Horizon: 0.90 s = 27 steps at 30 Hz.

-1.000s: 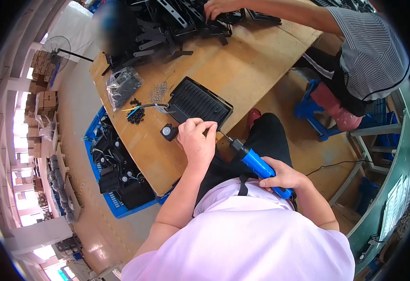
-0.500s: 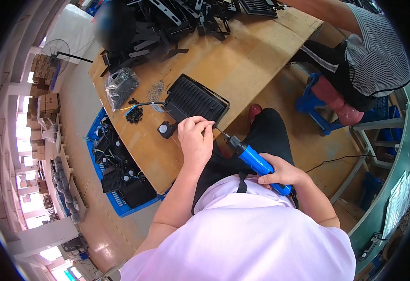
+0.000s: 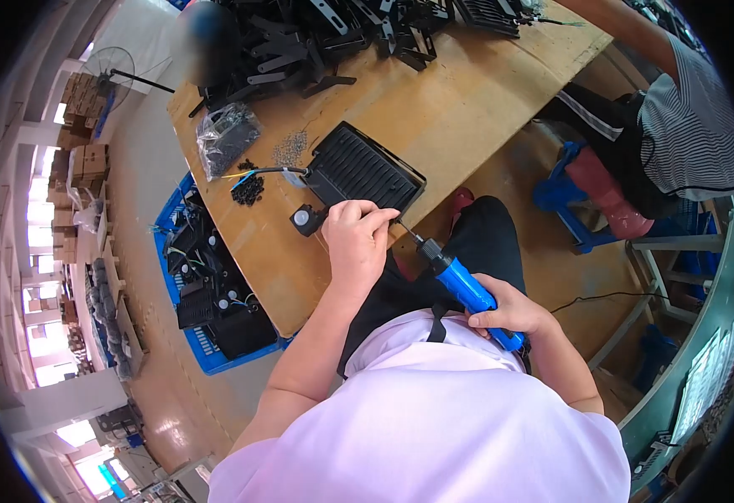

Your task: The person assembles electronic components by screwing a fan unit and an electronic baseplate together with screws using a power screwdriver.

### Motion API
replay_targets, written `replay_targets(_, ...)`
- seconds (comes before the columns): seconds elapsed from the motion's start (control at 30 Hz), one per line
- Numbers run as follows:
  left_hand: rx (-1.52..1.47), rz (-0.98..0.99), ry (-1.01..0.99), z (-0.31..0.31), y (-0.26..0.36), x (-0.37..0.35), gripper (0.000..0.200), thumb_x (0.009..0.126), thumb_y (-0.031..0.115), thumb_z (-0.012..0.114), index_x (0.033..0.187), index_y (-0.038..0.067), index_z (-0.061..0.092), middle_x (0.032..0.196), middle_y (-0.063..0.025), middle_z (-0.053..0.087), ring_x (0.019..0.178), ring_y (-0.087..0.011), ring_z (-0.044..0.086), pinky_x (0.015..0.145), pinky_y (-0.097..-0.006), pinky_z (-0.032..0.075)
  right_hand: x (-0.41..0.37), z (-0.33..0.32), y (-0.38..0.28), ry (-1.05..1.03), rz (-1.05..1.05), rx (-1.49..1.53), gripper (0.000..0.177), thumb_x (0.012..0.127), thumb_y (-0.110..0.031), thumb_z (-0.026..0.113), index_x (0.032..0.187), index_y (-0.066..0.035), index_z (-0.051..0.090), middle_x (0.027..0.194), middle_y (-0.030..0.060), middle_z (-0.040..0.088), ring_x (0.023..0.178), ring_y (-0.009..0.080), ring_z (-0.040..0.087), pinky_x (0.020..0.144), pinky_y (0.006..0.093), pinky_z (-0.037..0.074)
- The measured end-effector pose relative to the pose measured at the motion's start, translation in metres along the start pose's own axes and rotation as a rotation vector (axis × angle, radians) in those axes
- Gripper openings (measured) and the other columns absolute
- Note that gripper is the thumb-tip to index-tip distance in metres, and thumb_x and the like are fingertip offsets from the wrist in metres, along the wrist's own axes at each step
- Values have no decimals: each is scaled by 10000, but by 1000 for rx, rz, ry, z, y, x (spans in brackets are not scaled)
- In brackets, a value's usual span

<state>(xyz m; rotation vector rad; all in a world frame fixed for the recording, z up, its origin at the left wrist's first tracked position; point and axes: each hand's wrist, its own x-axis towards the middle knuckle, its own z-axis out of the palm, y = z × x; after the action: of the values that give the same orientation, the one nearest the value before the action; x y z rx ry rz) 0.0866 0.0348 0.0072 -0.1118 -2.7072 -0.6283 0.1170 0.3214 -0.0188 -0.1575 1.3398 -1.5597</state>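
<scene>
My right hand (image 3: 509,308) is wrapped round a blue electric screwdriver (image 3: 466,287), whose thin bit points up and left to the near edge of a black ribbed housing (image 3: 363,168). At that edge the fingertips of my left hand (image 3: 357,243) are pinched together by the bit's tip; what they hold, if anything, is too small to make out. A cable (image 3: 281,170) runs left from the housing. Just left of my left hand lies a small black part with a white disc (image 3: 303,219).
Black screws (image 3: 248,189), silver screws (image 3: 290,148), a plastic bag (image 3: 226,138) and piled black brackets (image 3: 300,46) lie on the table (image 3: 467,101). A blue crate (image 3: 216,360) with black parts stands below left. A co-worker (image 3: 689,126) sits at the right.
The whole view has shifted slightly, with the table and housing a little further right. Both hands keep their hold, and the screwdriver bit stays by the housing edge.
</scene>
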Motion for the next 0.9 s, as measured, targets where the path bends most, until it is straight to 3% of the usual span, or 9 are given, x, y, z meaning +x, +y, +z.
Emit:
replay_targets(0.4,49,-8,15,1,2,2,122,768,125,797,883,166,792,910,-9,649,991,-265,577,860,-408,466,1,0,0,-1,1,28,710,810,-216,825,1366,18,450,880,92,617,682,170,640,629,305,530)
replay_targets(0.5,58,7,-23,-4,3,2,202,765,137,805,964,164,781,920,-20,647,1019,-266,574,879,-410,461,1,-1,1,-3,-2,37,718,805,-228,829,1364,17,450,886,95,621,677,169,639,631,305,531)
replay_targets(0.7,-15,73,3,-32,-7,10,259,868,49,682,1124,76,716,1003,-127,672,1008,-322,617,888,-426,500,2,-3,1,-9,8,32,744,781,-268,850,1352,6,459,895,93,617,672,164,634,626,301,526)
replay_targets(0.73,-17,63,22,-37,-8,16,242,897,3,610,1113,46,709,1044,-160,678,1015,-349,634,885,-427,513,2,-3,1,-8,13,34,747,778,-273,853,1350,3,460,896,92,616,671,163,633,626,300,525)
replay_targets(0.9,-193,241,-45,-23,-27,52,392,900,-24,556,1267,73,653,1246,-169,654,1218,-354,590,1023,-431,470,3,-4,-1,-34,5,45,750,815,-258,845,1381,16,436,820,80,625,673,154,631,651,291,515)
